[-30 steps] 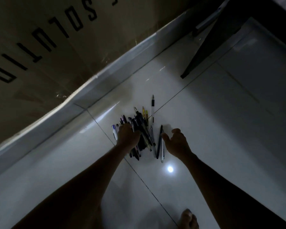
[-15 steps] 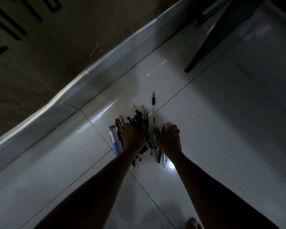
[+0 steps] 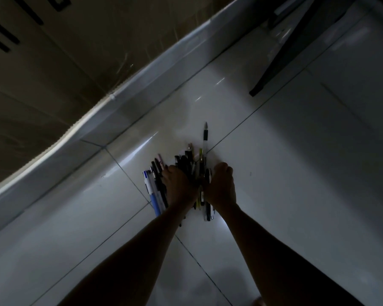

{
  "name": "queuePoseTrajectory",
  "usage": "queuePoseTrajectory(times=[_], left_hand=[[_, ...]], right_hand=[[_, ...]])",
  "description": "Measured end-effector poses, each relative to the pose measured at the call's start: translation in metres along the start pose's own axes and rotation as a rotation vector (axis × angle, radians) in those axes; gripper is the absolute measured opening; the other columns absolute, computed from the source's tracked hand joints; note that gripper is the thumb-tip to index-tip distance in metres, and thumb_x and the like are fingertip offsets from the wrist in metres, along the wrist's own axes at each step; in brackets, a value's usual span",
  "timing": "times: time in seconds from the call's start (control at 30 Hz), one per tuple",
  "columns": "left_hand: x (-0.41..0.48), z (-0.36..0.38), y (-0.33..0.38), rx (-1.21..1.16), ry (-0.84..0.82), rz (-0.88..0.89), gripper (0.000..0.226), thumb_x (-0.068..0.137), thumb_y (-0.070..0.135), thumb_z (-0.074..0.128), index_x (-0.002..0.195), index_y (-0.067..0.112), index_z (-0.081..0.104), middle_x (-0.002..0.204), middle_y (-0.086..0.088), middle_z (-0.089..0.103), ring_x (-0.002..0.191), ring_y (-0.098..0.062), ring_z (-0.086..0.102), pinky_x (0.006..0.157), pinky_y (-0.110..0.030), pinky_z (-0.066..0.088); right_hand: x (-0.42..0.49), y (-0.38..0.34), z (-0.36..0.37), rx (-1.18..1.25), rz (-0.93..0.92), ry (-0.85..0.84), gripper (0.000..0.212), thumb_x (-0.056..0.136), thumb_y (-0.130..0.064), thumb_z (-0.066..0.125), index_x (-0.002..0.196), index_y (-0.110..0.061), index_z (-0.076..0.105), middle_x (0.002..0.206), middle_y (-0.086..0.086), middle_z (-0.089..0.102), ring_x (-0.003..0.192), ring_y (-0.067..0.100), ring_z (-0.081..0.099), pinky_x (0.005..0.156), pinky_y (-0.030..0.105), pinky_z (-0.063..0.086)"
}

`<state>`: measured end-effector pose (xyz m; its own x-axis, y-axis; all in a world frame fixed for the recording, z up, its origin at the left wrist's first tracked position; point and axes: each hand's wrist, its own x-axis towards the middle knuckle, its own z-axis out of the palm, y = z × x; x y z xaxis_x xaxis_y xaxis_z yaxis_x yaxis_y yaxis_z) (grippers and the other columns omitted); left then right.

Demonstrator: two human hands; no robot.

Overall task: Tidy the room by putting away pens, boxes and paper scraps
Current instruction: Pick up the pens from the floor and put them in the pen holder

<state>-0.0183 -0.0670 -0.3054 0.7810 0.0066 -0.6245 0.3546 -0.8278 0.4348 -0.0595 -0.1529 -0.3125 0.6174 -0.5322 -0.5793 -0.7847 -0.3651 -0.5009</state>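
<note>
Since half a second ago my hands have closed the last gap. My right hand (image 3: pixel 222 186) has come in against my left hand (image 3: pixel 179 188), and the pens (image 3: pixel 191 164) are squeezed into a tighter bundle between them. The pile lies on the pale tiled floor (image 3: pixel 296 173), right where two grout lines cross.

Both hands are knuckles-up with the fingers curled inward and down round the bundle, left from its left side and right from its right. Most of the pens sit between my palms, their tips fanning out past my knuckles and their back ends sticking out toward my wrists. A blue pen (image 3: pixel 154 200) and a few beside it lie just outside my left hand, touching its outer edge. One clear pen (image 3: pixel 205 138) with a black grip reaches well beyond the rest.

A cardboard box (image 3: pixel 53 74) fills the upper left, with heavy black letter strokes that the frame edge cuts off, so I cannot read them. Any print on the pens is too small and dark to make out. A dark furniture leg (image 3: pixel 279 60) stands on the floor at the upper right.
</note>
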Motion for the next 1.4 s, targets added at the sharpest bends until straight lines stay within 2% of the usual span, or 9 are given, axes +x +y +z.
queuePoseTrajectory(times=[0.2, 0.37, 0.6, 0.77, 1.03, 1.13, 1.23, 1.3, 1.4], left_hand=[[0.002, 0.001, -0.001, 0.093, 0.001, 0.022, 0.074, 0.078, 0.038, 0.074, 0.132, -0.001, 0.042, 0.139, -0.019, 0.036, 0.130, -0.030, 0.034, 0.105, -0.032, 0.036], [0.000, 0.001, 0.000, 0.098, -0.002, 0.061, 0.047, 0.087, 0.022, 0.064, 0.125, 0.000, 0.048, 0.133, -0.017, 0.046, 0.128, -0.028, 0.041, 0.106, -0.031, 0.036], [-0.004, 0.006, 0.001, 0.024, -0.033, 0.009, 0.044, 0.091, 0.020, 0.059, 0.127, -0.001, 0.045, 0.136, -0.018, 0.042, 0.129, -0.030, 0.039, 0.105, -0.032, 0.038], [-0.008, 0.004, 0.003, -0.025, -0.039, -0.004, 0.039, 0.094, 0.016, 0.053, 0.127, -0.002, 0.041, 0.131, -0.018, 0.046, 0.114, -0.026, 0.052, 0.085, -0.022, 0.040], [-0.002, -0.001, 0.001, -0.085, 0.023, -0.055, 0.029, 0.096, 0.013, 0.051, 0.121, 0.003, 0.042, 0.125, -0.017, 0.052, 0.107, -0.028, 0.058, 0.089, -0.040, 0.053], [-0.001, -0.006, 0.005, -0.103, 0.082, 0.006, 0.026, 0.097, 0.018, 0.051, 0.117, 0.005, 0.044, 0.118, -0.012, 0.056, 0.106, -0.025, 0.059, 0.087, -0.033, 0.051], [0.001, -0.013, 0.013, -0.097, 0.082, 0.045, 0.030, 0.097, 0.021, 0.050, 0.121, 0.002, 0.043, 0.119, -0.012, 0.055, 0.098, -0.021, 0.057, 0.074, -0.025, 0.043], [0.005, -0.015, 0.014, -0.095, 0.050, 0.035, 0.032, 0.098, 0.020, 0.048, 0.123, 0.002, 0.042, 0.118, -0.012, 0.053, 0.100, -0.023, 0.056, 0.070, -0.024, 0.039], [0.010, -0.012, 0.007, -0.132, -0.021, 0.006, 0.027, 0.098, 0.020, 0.046, 0.120, 0.003, 0.044, 0.113, -0.015, 0.058, 0.099, -0.029, 0.060, 0.072, -0.032, 0.049]], right_hand=[[-0.001, 0.001, 0.003, -0.004, -0.014, 0.003, 0.042, 0.084, -0.027, 0.068, 0.115, -0.009, 0.045, 0.115, 0.008, 0.049, 0.102, 0.022, 0.050, 0.075, 0.030, 0.045], [-0.001, 0.000, 0.006, 0.009, 0.018, 0.011, 0.045, 0.084, -0.028, 0.069, 0.118, -0.009, 0.048, 0.117, 0.010, 0.052, 0.108, 0.025, 0.051, 0.082, 0.032, 0.046], [-0.002, -0.004, 0.006, 0.021, 0.046, 0.028, 0.046, 0.085, -0.026, 0.069, 0.120, -0.006, 0.049, 0.121, 0.014, 0.052, 0.110, 0.028, 0.052, 0.084, 0.031, 0.043], [-0.003, -0.004, 0.006, 0.022, 0.046, 0.037, 0.043, 0.084, -0.025, 0.069, 0.119, -0.006, 0.051, 0.119, 0.013, 0.053, 0.108, 0.027, 0.052, 0.079, 0.027, 0.039], [-0.005, 0.000, 0.009, 0.083, 0.011, 0.074, 0.035, 0.087, -0.024, 0.064, 0.114, -0.006, 0.051, 0.115, 0.012, 0.052, 0.105, 0.025, 0.052, 0.074, 0.027, 0.039], [-0.002, -0.005, 0.010, 0.066, 0.017, 0.134, 0.046, 0.085, -0.040, 0.064, 0.114, -0.008, 0.049, 0.113, 0.007, 0.050, 0.103, 0.022, 0.050, 0.071, 0.028, 0.041], [0.002, -0.015, 0.006, 0.004, 0.102, 0.130, 0.069, 0.080, -0.054, 0.066, 0.126, -0.009, 0.041, 0.121, 0.007, 0.046, 0.108, 0.024, 0.050, 0.077, 0.037, 0.047], [0.005, -0.021, 0.007, -0.004, 0.145, 0.113, 0.073, 0.080, -0.050, 0.068, 0.130, -0.008, 0.037, 0.125, 0.009, 0.044, 0.112, 0.027, 0.049, 0.080, 0.038, 0.046], [0.005, -0.023, 0.011, -0.001, 0.133, 0.103, 0.059, 0.084, -0.039, 0.068, 0.126, -0.007, 0.041, 0.123, 0.010, 0.048, 0.108, 0.028, 0.052, 0.076, 0.035, 0.043]])
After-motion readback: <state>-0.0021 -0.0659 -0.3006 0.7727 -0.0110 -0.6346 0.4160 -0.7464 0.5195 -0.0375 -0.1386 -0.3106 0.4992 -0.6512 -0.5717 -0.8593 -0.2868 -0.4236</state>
